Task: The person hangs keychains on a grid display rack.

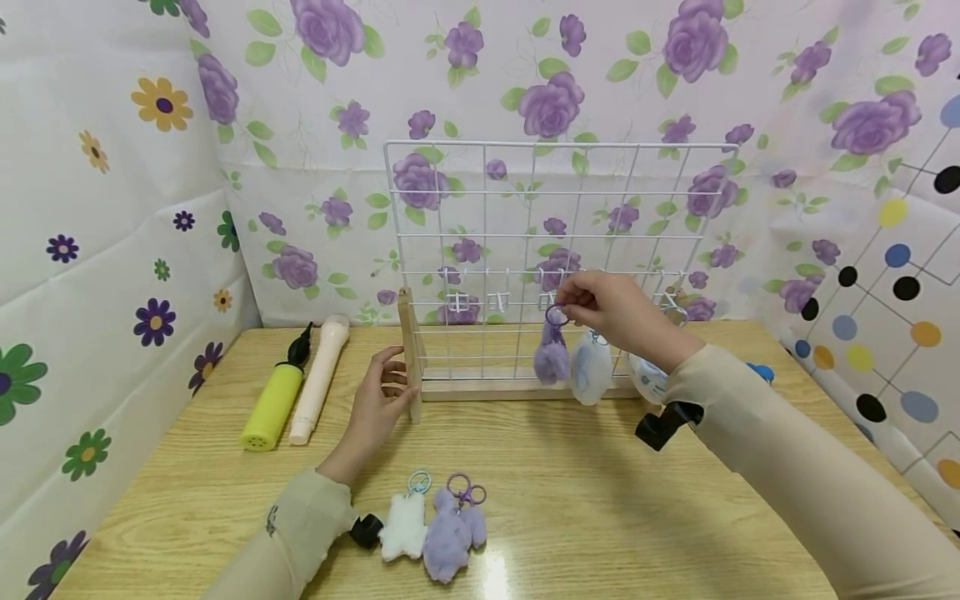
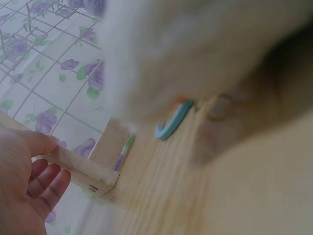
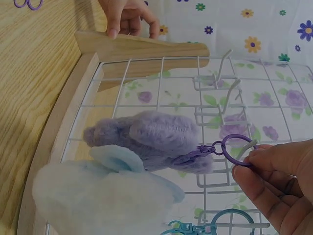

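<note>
A white wire grid rack (image 1: pixel 558 237) stands on a wooden base at the back of the table. My left hand (image 1: pixel 384 392) grips the wooden side post (image 1: pixel 410 358), thumb on its near edge and fingers behind. My right hand (image 3: pixel 279 181) pinches the purple ring (image 3: pixel 237 149) of a purple plush keychain (image 3: pixel 146 139). In the right wrist view, that ring is at the tip of a white hook (image 3: pixel 247 147); whether it rests on the hook I cannot tell. Beside it hangs a white and pale blue plush keychain (image 1: pixel 592 371), and another (image 1: pixel 647 377) is partly behind my right forearm.
Near the table's front lie a white plush keychain (image 1: pixel 405 527) and a purple one (image 1: pixel 447 537). To the left are a yellow hand pump (image 1: pixel 272 408) and a long pale cylinder (image 1: pixel 318 383). Bare hooks (image 1: pixel 497 302) line the rack's left half. Something blue (image 1: pixel 763 372) sits far right.
</note>
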Demonstrator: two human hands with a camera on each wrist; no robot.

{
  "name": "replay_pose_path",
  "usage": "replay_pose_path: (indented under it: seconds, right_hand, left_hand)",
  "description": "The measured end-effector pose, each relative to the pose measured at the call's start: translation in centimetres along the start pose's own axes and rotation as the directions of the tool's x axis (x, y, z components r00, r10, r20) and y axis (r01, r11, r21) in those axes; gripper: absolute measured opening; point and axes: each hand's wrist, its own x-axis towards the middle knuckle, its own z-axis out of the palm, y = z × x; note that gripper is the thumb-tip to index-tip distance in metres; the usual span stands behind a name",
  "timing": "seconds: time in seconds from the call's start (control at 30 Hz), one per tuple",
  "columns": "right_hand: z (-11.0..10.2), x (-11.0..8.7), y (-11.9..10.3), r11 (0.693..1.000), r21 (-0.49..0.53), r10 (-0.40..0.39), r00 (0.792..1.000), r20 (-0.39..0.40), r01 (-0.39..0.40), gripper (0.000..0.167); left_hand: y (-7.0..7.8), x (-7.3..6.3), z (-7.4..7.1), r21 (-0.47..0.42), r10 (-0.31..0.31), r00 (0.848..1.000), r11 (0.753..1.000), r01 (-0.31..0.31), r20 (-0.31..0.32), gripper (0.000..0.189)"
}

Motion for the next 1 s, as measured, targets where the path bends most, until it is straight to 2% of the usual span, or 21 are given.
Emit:
replay_pose_path:
  seconds: [0.6, 1.0]
  right_hand:
    - [0.43, 0.56, 0.05, 1.0, -0.003, -0.005, 1.0, 0.024, 0.005, 0.012]
    - [0.45, 0.42, 0.05, 1.0, 0.012, 0.001, 1.0, -0.017, -0.001, 0.012]
  left_hand:
    - [-0.28, 0.01, 0.01, -0.003, 0.003, 1.0, 1.0, -0.003, 0.006, 0.064]
    - [-0.45, 0.05, -0.01, 0.0, 0.001, 1.0, 1.0, -0.001, 0.008, 0.064]
